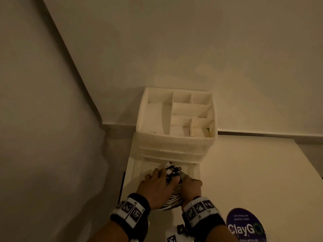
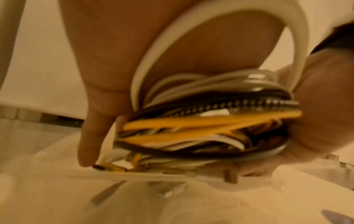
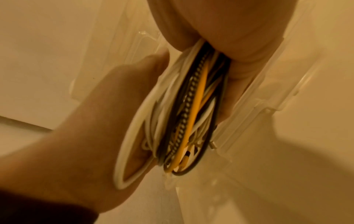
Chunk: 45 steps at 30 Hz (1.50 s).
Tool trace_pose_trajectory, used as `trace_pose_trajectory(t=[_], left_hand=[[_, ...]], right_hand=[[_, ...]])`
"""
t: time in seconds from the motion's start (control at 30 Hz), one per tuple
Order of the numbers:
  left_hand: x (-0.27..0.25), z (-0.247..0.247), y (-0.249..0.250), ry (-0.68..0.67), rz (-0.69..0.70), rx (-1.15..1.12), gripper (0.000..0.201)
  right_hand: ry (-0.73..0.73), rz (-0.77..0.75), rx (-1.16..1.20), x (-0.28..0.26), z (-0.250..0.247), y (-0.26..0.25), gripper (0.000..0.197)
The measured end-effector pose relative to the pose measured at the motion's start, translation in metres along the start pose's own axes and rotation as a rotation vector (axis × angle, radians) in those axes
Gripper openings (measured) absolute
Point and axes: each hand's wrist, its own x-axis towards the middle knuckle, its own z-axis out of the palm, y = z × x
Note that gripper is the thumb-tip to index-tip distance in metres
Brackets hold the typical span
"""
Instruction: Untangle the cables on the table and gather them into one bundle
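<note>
Both palms hide most of the coiled bundle of white, black and yellow cables [image 1: 172,200]; strands blur uncountably. 2 hands, left hand [image 1: 153,188] and right hand [image 1: 191,187], fingers clamped around it.

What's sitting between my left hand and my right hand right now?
The cable bundle, pressed between left hand and right hand over the open drawer; both wrist views show it best.

The person wears black wristbands [image 1: 130,213] on both bare forearms; each band carries a white strip printed with square black-and-white markers [image 1: 199,209]; no sleeves show.
</note>
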Motion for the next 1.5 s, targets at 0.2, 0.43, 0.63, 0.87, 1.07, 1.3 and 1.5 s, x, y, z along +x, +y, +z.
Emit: trace_pose_trajectory(t=[0.2, 0.43, 0.63, 0.87, 1.07, 1.3, 1.5], left_hand=[[-0.008, -0.029, -0.006, -0.134, 0.197, -0.159, 0.08], [-0.005, -0.04, 0.0, -0.306, 0.273, -0.043, 0.108], [0.006, -0.021, 0.01, -0.244, 0.146, 0.047, 0.125], [0.014, 0.0, -0.006, -0.003, 0.139, 0.266, 0.094], [0.008, 0.0, -0.002, 0.056, 0.184, 0.364, 0.09], [0.016, 0.003, -0.006, 0.084, 0.345, 0.516, 0.086], [0.034, 0.019, -0.014, 0.063, 0.35, 0.512, 0.087]], right_hand=[[0.018, 0.129, 0.184, 0.0, 0.003, -0.003, 0.033], [-0.131, 0.113, 0.044, 0.003, -0.014, -0.015, 0.044], [-0.226, 0.102, -0.008, 0.002, -0.024, -0.01, 0.047], [-0.315, -0.552, -0.495, -0.036, -0.052, 0.017, 0.056], [-0.141, -0.91, -1.03, -0.024, -0.062, 0.063, 0.026], [-0.13, -1.015, -1.246, -0.01, -0.081, 0.064, 0.044], [-0.141, -1.133, -1.251, -0.003, -0.088, 0.063, 0.039]])
